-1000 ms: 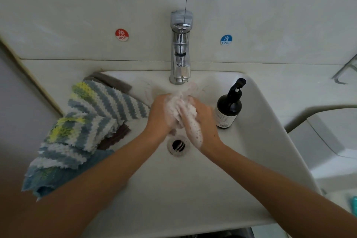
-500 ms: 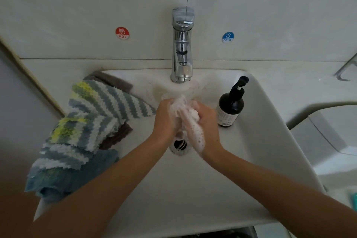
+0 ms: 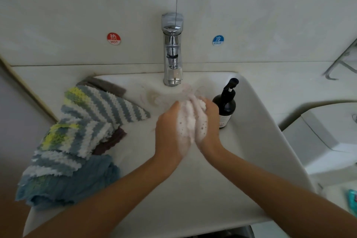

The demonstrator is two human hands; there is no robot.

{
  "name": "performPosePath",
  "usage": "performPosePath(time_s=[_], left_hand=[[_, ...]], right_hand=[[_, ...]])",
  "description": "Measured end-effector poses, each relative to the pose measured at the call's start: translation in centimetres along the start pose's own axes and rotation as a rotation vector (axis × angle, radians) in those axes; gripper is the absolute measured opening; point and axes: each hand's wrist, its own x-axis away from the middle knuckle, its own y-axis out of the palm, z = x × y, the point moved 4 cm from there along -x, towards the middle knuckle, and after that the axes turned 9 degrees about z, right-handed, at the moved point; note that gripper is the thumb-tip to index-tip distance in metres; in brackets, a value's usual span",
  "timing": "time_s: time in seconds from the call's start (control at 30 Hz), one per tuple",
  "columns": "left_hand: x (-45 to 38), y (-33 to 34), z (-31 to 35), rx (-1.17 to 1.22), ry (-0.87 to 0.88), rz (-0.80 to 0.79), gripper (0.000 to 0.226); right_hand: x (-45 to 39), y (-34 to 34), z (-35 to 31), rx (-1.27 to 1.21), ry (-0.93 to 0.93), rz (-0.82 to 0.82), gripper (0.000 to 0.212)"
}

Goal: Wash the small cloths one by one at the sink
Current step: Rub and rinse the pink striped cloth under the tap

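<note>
A small white cloth (image 3: 190, 120), thick with soap foam, is bunched between both my hands over the middle of the white sink (image 3: 193, 195). My left hand (image 3: 169, 129) grips its left side and my right hand (image 3: 209, 121) grips its right side, fingers curled round it. The drain is hidden under my hands. On the sink's left rim lies a pile of other cloths: a grey-white striped one with yellow patches (image 3: 85, 121), a blue one (image 3: 71, 181) under it, and a brown one (image 3: 112, 139).
A chrome tap (image 3: 172, 50) stands at the back of the sink, with hot and cold stickers on the wall either side. A dark pump bottle (image 3: 227, 104) stands in the basin right beside my right hand. A white fixture (image 3: 328, 137) is at the right.
My hands have rubbed the foamy cloth and shifted slightly toward the tap and the bottle. They now cover the drain, which showed below them before.
</note>
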Motion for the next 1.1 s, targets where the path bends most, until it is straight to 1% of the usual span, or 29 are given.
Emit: performPosePath(time_s=[0.07,0.1,0.17,0.2,0.23,0.3,0.33,0.37,0.4,0.43,0.5,0.53,0.57,0.6,0.67,0.7,0.73,0.8,0.87,0.9,0.93,0.97,1.0,1.1], left_hand=[[-0.5,-1.6,0.3,0.054,-0.025,0.082,0.04],[-0.8,-2.2,0.3,0.071,-0.084,0.093,0.042],[-1.7,-3.1,0.0,0.042,-0.184,0.096,0.035],[-2.2,-3.4,0.0,0.027,-0.212,0.119,0.037],[-2.6,-3.6,0.0,-0.012,-0.215,0.113,0.039],[-2.5,-3.1,-0.1,-0.187,-0.152,0.05,0.036],[-2.1,-2.7,-0.3,-0.209,-0.116,0.025,0.027],[-1.4,-2.3,0.1,-0.158,-0.108,-0.009,0.014],[-0.7,-1.9,0.7,-0.099,-0.094,-0.041,0.021],[-0.2,-1.7,1.2,-0.034,-0.062,-0.029,0.03],[0.0,-1.2,1.4,0.119,-0.059,-0.015,0.026],[-0.1,-1.3,1.6,0.159,-0.076,-0.031,0.022],[-0.3,-1.3,1.5,0.151,-0.091,-0.052,0.019],[-0.6,-1.3,1.3,0.183,-0.149,-0.055,0.02],[-1.1,-1.3,1.1,0.29,-0.243,-0.071,0.045],[-1.2,-1.5,1.4,0.26,-0.221,-0.073,0.057],[-1.3,-1.7,1.9,0.202,-0.164,-0.072,0.059],[-1.6,-2.1,2.3,0.125,-0.036,-0.077,0.048],[-1.8,-2.1,2.3,0.103,0.022,-0.167,0.047],[-1.9,-2.0,2.2,0.095,0.032,-0.214,0.043],[-2.0,-2.0,2.1,0.072,0.046,-0.239,0.032],[-2.1,-2.1,2.1,0.026,0.055,-0.236,0.018],[-2.1,-2.1,2.1,-0.01,0.054,-0.219,0.01],[-2.3,-2.0,2.0,-0.069,0.075,-0.197,0.011]], right_hand=[[1.1,0.8,-0.4,0.102,-0.104,-0.086,0.038],[1.4,1.3,-0.6,0.102,-0.133,-0.122,0.039],[1.8,2.1,-1.1,0.06,-0.2,-0.109,0.032],[1.8,2.3,-1.3,0.03,-0.221,-0.088,0.031],[1.8,2.3,-1.4,0.018,-0.234,-0.081,0.031],[1.4,2.0,-1.7,0.025,-0.247,-0.07,0.033],[0.9,1.6,-1.6,0.007,-0.23,-0.047,0.034],[0.4,1.1,-1.4,-0.031,-0.175,-0.003,0.038],[-0.1,0.7,-1.1,-0.086,-0.105,0.047,0.043],[-0.4,0.4,-0.8,-0.155,-0.036,0.078,0.046],[-0.6,0.1,0.1,-0.217,0.072,0.089,0.048],[-0.5,0.1,0.2,-0.184,0.062,0.074,0.047],[-0.4,0.2,0.1,-0.15,0.041,0.046,0.045],[-0.4,0.4,0.0,-0.141,0.044,0.018,0.044],[-0.7,0.4,-0.6,-0.143,0.036,0.004,0.043],[-0.8,0.3,-1.2,-0.138,0.014,0.008,0.04],[-0.9,0.2,-1.4,-0.144,0.016,0.009,0.04],[-0.9,0.0,-1.9,-0.177,0.092,-0.005,0.055],[-1.0,-0.3,-2.1,-0.187,0.158,0.016,0.055],[-1.1,-0.4,-2.4,-0.144,0.146,0.03,0.052],[-1.1,-0.5,-2.6,-0.068,0.092,0.037,0.051],[-1.2,-0.6,-2.9,0.007,0.014,0.04,0.049],[-1.3,-0.5,-3.1,0.067,-0.061,0.039,0.045],[-1.6,-0.5,-4.6,0.194,-0.269,0.062,0.033]])
